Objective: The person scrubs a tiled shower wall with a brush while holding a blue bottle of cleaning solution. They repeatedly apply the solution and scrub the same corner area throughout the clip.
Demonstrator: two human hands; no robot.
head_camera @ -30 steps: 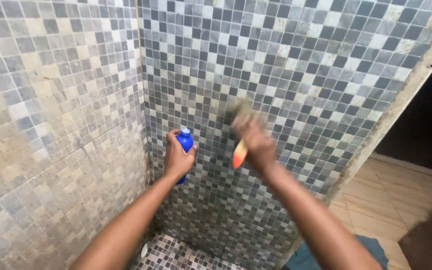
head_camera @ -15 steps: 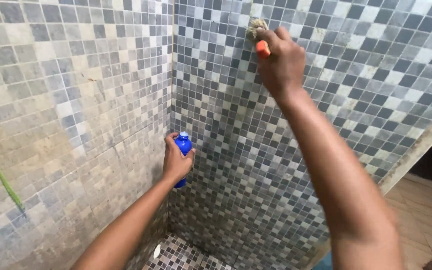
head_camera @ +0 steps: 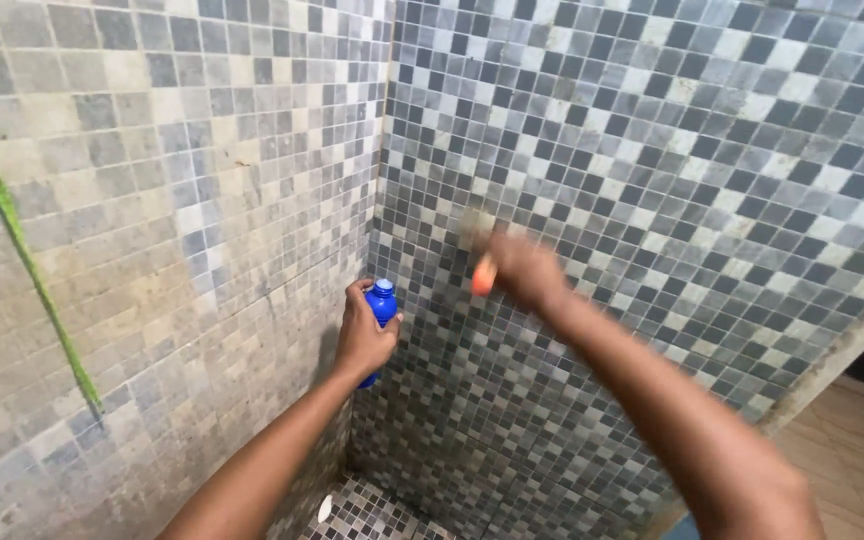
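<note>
Left hand (head_camera: 364, 335) grips blue bottle (head_camera: 380, 312); right hand (head_camera: 524, 270) clasps orange-handled brush (head_camera: 479, 250) against tiled wall (head_camera: 712, 180)

Tiled corner: materials and finish.
Walls (head_camera: 652, 150) are small square mosaic tile in grey, white and beige, dull and stained, with grimy grout at left of frame. The bottle (head_camera: 382, 305) at centre is glossy blue plastic. The brush (head_camera: 482, 265) has an orange plastic handle, blurred. Wood-look floor (head_camera: 862, 450) at lower right, matt.

Blue bottle (head_camera: 382, 305), grey mosaic wall (head_camera: 652, 150)
</note>
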